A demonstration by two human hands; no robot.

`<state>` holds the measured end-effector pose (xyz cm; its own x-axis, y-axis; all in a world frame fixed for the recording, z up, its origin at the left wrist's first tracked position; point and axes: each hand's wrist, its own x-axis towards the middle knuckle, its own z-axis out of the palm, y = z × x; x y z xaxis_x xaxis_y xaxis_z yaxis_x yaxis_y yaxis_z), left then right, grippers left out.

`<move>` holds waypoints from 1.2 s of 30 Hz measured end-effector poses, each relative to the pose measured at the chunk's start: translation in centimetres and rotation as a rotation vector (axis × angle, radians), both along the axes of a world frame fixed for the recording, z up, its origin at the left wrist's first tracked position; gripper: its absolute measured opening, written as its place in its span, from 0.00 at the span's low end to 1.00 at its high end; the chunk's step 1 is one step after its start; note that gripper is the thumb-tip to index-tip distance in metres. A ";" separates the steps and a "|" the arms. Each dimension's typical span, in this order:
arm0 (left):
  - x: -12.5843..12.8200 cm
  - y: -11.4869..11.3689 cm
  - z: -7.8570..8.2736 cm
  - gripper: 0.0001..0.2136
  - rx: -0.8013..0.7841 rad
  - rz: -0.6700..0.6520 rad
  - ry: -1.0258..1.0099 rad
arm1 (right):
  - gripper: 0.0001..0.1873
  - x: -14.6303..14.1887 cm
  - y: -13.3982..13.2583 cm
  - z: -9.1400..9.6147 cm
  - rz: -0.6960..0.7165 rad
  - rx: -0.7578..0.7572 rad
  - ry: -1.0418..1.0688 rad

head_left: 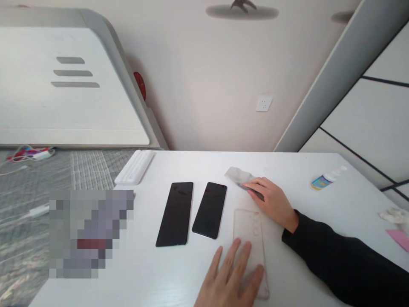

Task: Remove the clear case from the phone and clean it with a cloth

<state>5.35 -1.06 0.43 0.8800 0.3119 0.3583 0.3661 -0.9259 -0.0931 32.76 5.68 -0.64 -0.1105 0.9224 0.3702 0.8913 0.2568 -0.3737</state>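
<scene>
A clear phone case (238, 221) lies flat on the white table (128, 264). Over its lower part rests my left hand (228, 277), fingers spread, seemingly touching it. Farther back, my right hand (271, 200) has its fingers closed on a grey cloth (241, 175), which sticks out to the left and looks bunched on the tabletop. To the left of the case are two dark phones, screens up: a nearer one (210, 211) and a larger one (175, 213). Neither hand touches the phones.
A small spray bottle (326, 179) lies on its side at the right. Beyond it are a white crumpled item (393, 215) and a pink piece (398, 238) at the table's edge. A white ridged case (136, 167) sits at the back left corner. A pixelated patch hides the left edge.
</scene>
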 end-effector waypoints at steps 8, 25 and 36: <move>-4.1 -2.2 1.0 0.34 -0.391 0.267 -0.093 | 0.07 -2.1 -4.7 4.6 -0.057 0.047 0.226; -5.1 -2.4 -0.1 0.52 -0.647 0.391 -0.299 | 0.45 -9.4 -12.9 3.5 0.376 -0.180 -0.276; -5.8 -2.0 -0.1 0.61 -0.772 0.420 -0.250 | 0.53 -9.6 -13.3 3.1 0.467 -0.242 -0.147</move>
<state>-0.47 -3.06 0.29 0.5645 0.8214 0.0820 0.6137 -0.4841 0.6237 23.13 -7.59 2.46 -0.5633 0.8199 0.1028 0.7506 0.5597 -0.3512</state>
